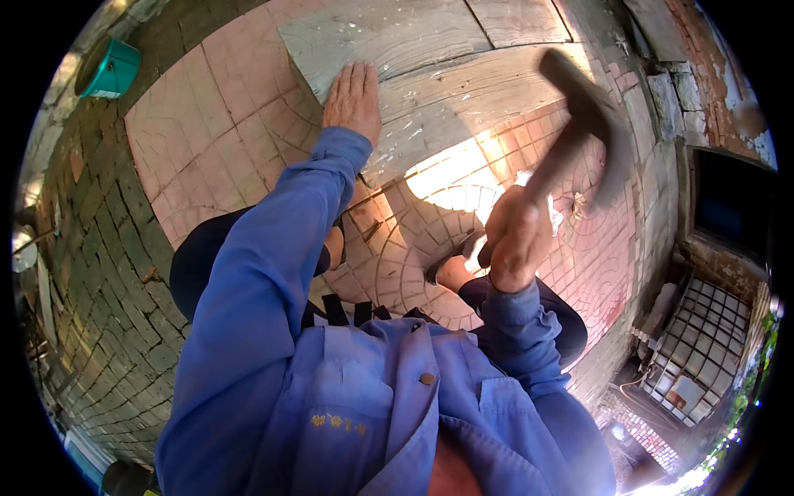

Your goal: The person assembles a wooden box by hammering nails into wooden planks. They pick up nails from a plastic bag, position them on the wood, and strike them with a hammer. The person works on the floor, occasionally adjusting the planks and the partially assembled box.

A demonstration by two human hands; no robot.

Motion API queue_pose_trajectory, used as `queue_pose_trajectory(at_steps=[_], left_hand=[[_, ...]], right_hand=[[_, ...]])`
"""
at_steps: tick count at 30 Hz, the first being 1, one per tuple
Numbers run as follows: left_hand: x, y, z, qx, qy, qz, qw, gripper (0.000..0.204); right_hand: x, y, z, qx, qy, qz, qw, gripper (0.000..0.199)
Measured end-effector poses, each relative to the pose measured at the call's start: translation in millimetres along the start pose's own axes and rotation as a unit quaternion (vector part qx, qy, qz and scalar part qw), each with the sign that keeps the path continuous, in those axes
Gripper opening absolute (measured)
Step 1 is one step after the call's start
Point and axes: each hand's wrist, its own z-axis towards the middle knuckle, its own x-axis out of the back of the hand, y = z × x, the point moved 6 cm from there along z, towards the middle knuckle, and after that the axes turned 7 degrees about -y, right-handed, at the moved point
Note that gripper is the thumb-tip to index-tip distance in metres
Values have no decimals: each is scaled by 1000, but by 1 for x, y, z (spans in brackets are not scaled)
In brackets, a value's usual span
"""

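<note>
Hammer [583, 116] is gripped by right hand [519, 236]; planks [447, 91] are touched by open left hand [354, 103], which could be bruised by stray swing.

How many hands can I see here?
2: the left hand rests with fingers extended at the edge of the wooden boards, and the right hand grips a blurred, hammer-like tool.

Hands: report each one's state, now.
Left hand: open, palm down on the wood.
Right hand: closed, holding the hammer.
</note>
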Motion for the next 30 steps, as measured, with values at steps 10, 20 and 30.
queue_pose_trajectory(at_steps=[10, 20, 30], left_hand=[[2, 6, 1, 8, 7, -6, 1000, 49], [5, -98, 9, 236, 115, -678, 687, 46], [50, 19, -7, 86, 64, -356, 928, 31]], right_hand=[[-29, 137, -51, -215, -195, -256, 922, 35], [122, 134, -25, -77, -332, -477, 810, 37], [183, 283, -43, -220, -426, -538, 693, 14]])
